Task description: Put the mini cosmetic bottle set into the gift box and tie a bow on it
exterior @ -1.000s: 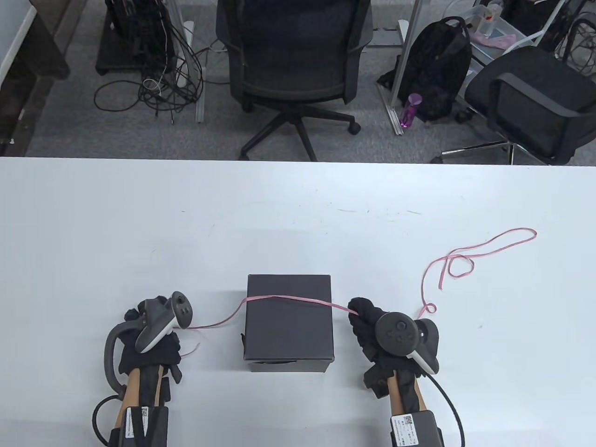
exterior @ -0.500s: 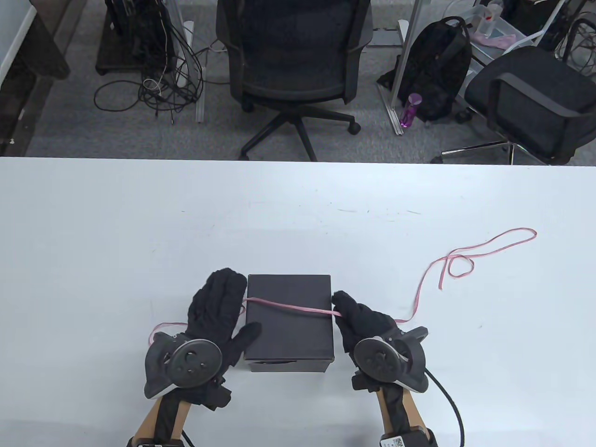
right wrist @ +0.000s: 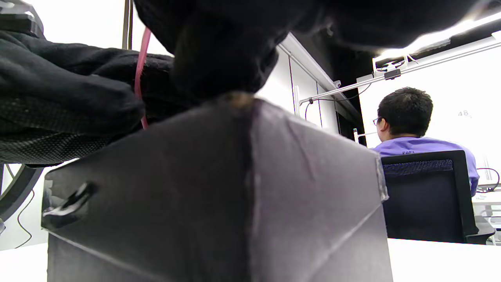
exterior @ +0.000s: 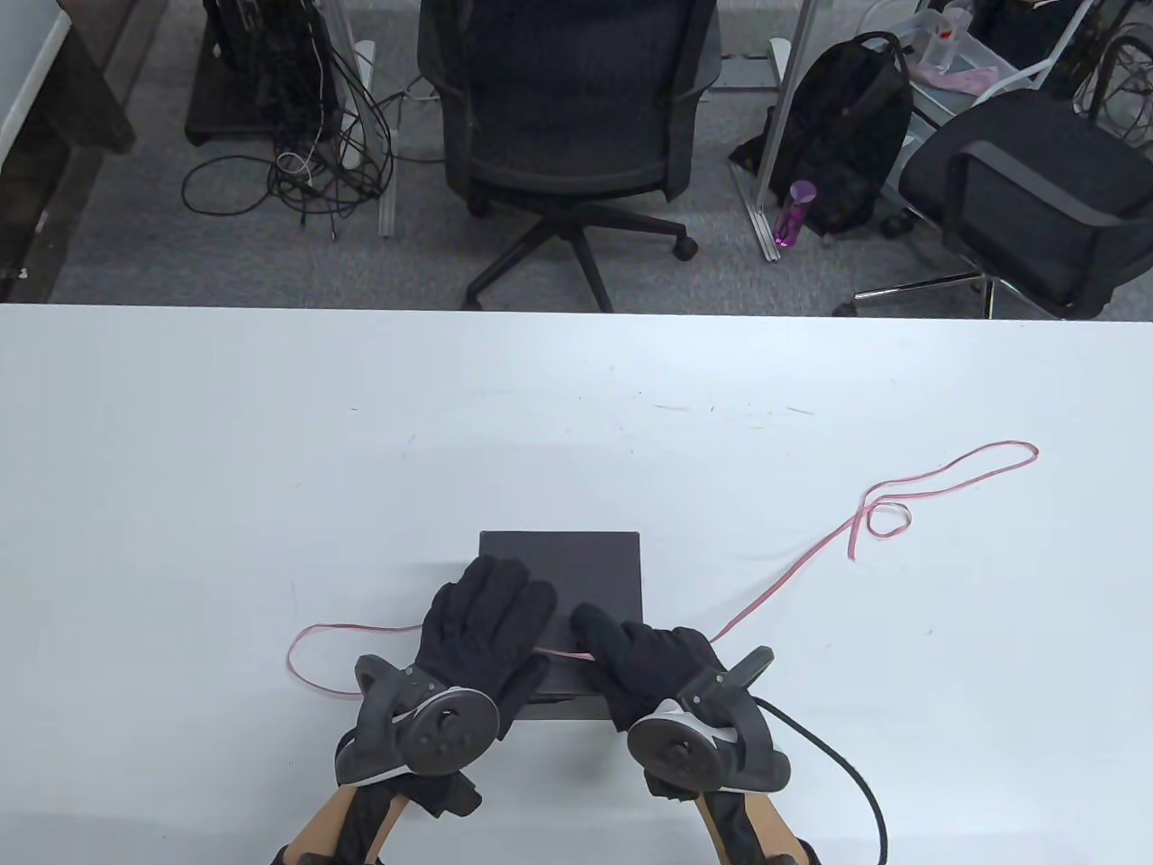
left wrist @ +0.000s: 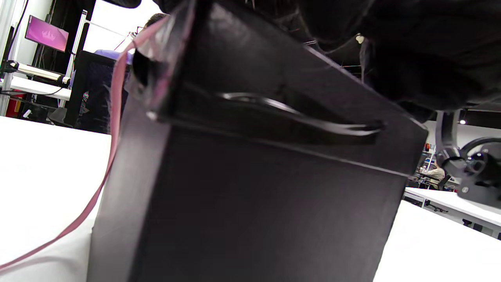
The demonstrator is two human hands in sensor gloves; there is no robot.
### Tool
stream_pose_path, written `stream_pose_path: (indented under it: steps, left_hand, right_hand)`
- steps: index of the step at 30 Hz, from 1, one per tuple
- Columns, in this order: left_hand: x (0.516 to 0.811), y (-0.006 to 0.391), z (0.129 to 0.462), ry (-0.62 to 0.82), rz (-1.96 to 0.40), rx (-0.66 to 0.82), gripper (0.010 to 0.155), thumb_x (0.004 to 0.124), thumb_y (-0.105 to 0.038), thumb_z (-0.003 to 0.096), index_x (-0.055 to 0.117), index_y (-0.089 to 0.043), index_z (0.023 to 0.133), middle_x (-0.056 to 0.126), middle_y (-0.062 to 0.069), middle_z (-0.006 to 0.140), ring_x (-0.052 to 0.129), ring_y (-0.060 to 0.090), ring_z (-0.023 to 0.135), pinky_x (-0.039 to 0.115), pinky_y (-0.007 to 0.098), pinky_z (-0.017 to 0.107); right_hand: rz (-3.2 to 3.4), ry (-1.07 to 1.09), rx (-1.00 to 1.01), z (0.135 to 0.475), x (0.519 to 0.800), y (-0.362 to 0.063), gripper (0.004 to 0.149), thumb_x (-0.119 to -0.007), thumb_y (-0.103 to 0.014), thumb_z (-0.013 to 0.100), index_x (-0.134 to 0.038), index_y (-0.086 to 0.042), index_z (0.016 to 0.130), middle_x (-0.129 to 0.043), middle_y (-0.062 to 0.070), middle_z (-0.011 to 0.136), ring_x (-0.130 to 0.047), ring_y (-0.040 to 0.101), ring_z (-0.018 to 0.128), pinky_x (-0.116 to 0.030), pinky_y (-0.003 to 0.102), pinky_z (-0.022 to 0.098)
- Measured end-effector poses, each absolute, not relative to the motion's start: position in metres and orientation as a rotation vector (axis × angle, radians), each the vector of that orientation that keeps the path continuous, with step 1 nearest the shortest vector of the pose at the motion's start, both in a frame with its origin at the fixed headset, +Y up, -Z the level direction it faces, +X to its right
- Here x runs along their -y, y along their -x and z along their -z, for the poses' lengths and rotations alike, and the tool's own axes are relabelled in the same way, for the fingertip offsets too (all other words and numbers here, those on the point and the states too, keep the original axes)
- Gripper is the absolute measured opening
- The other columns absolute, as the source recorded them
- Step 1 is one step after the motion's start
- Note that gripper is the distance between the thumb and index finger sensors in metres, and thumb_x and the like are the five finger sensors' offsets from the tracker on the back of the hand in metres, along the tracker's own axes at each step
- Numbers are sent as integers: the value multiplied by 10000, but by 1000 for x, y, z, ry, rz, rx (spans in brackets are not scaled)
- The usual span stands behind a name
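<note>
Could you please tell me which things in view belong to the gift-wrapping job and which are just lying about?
Job: gift box; pink ribbon; left hand; right hand.
Lying about: office chairs; backpack; purple bottle; floor cables.

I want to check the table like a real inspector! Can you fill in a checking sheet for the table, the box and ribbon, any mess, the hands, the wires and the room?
Surface: white table, a few faint marks.
Job's things: black box closed; pink ribbon runs across its top under the hands, one end looped at left, the rest trailing right. No bow yet. Bottles not seen.
Clutter: nothing seen.
Hands: left hand lies flat on the box lid; right hand rests on the lid at the ribbon, grip unclear.
Cables: black wire from the right wrist; tangled wires on the floor.
Surroundings: two office chairs, backpack, purple bottle.
</note>
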State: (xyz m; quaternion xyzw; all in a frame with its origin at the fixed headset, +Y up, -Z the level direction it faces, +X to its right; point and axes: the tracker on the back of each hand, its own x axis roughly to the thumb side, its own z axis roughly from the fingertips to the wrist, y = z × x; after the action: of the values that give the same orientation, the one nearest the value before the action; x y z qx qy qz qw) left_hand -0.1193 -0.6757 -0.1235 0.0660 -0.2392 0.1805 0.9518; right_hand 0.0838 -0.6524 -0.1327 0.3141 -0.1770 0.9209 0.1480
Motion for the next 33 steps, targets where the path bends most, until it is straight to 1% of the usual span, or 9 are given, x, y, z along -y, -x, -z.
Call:
stream_pose_path:
  steps: [3, 6, 10, 13, 15, 18, 22, 25, 33]
  left_hand:
    - [676, 122, 125, -138, -424, 491, 487, 574, -371, 607, 662, -285, 1078, 555, 186, 1193, 561, 541, 1089, 562, 683, 756]
    - [674, 124, 125, -152, -499, 494, 443, 557, -360, 602, 684, -299, 1023, 688, 158, 1140, 670, 518, 1056, 599, 668, 747]
    - [673, 135, 128, -204, -596, 453, 436, 550, -347, 599, 677, -286, 1012, 815, 102, 1042, 837, 453, 965, 687, 627, 720]
    - [673, 147, 131, -241, -676, 396, 434, 547, -341, 597, 669, -280, 1010, 892, 45, 929, 957, 368, 843, 761, 590, 677]
    - [673, 157, 135, -264, -728, 349, 436, 542, -337, 599, 657, -267, 1013, 907, -34, 818, 1024, 264, 677, 827, 531, 614]
    - [675, 170, 139, -276, -756, 275, 438, 538, -340, 603, 647, -263, 1019, 888, -86, 685, 982, 161, 425, 867, 441, 478]
    - [683, 186, 145, -292, -667, 182, 439, 538, -352, 603, 649, -267, 1020, 887, -107, 630, 913, 86, 278, 872, 349, 314]
    - [691, 200, 151, -293, -578, 103, 441, 540, -357, 604, 654, -265, 1019, 892, -113, 617, 892, 58, 233, 859, 309, 238]
    - [719, 229, 163, -205, -270, -97, 447, 554, -367, 602, 671, -263, 1021, 905, -116, 600, 891, 47, 203, 841, 269, 178]
  right_hand:
    - [-2643, -882, 490, 136, 655, -87, 417, -677, -290, 585, -797, -78, 923, -966, 53, 446, -860, 77, 120, -868, 347, 180]
    - [-2628, -864, 465, 139, 657, -89, 420, -683, -285, 586, -793, -62, 924, -969, 66, 483, -886, 93, 157, -875, 371, 224]
    - [-2631, -817, 453, 144, 658, -97, 419, -690, -280, 585, -790, -59, 926, -972, 76, 518, -911, 108, 193, -879, 390, 259]
    - [-2626, -766, 447, 149, 658, -106, 419, -692, -277, 584, -790, -57, 926, -973, 82, 531, -921, 116, 209, -880, 401, 274]
    - [-2623, -726, 438, 153, 659, -112, 419, -692, -275, 585, -789, -55, 927, -973, 86, 536, -924, 121, 214, -879, 406, 281]
    - [-2627, -662, 422, 159, 661, -123, 419, -693, -275, 585, -789, -53, 927, -973, 89, 540, -926, 123, 217, -879, 408, 283]
    - [-2654, -579, 409, 166, 667, -137, 420, -693, -275, 585, -789, -50, 927, -973, 89, 535, -923, 122, 212, -878, 407, 279]
    - [-2677, -504, 389, 173, 673, -150, 418, -692, -274, 585, -791, -51, 925, -974, 87, 531, -920, 120, 207, -877, 405, 276]
    - [-2693, -352, 279, 187, 695, -174, 420, -696, -277, 584, -797, -44, 918, -975, 87, 503, -898, 102, 173, -875, 384, 247]
